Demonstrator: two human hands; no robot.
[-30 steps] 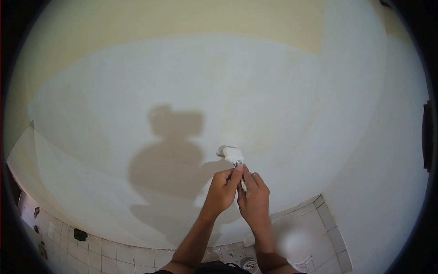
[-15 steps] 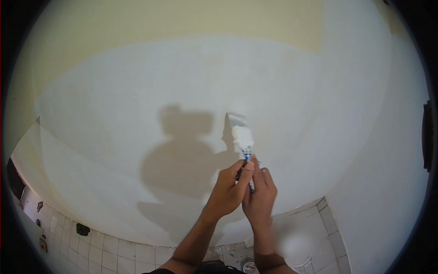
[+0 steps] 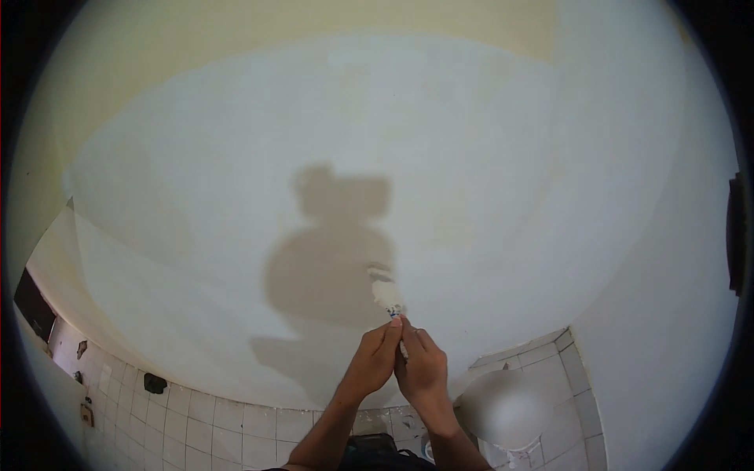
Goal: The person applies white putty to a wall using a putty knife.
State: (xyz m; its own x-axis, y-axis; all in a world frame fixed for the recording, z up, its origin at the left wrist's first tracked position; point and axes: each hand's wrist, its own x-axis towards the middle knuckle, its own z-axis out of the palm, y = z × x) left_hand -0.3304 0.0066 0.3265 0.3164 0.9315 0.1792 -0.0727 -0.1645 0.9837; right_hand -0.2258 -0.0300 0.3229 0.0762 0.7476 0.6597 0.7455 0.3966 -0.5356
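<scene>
A putty knife with pale filler over its blade points up and slightly left against the white wall. Its far blade edge lies at the wall surface; whether it presses there I cannot tell. My left hand is closed on the handle, thumb along it. From the other side my right hand also grips the handle, fingers wrapped round it. Most of the handle is hidden by the hands. A shadow of my head and upper body falls on the wall behind the blade.
Yellow paint covers the wall's upper part. Below runs a tiled floor with a dark lump at left. A container shows partly beside my right forearm. A blurred pale round shape sits at the lower right, near the corner.
Both hands and the putty knife have moved down and left in the picture. The view has tilted lower, showing more floor, and the shadow sits farther right.
</scene>
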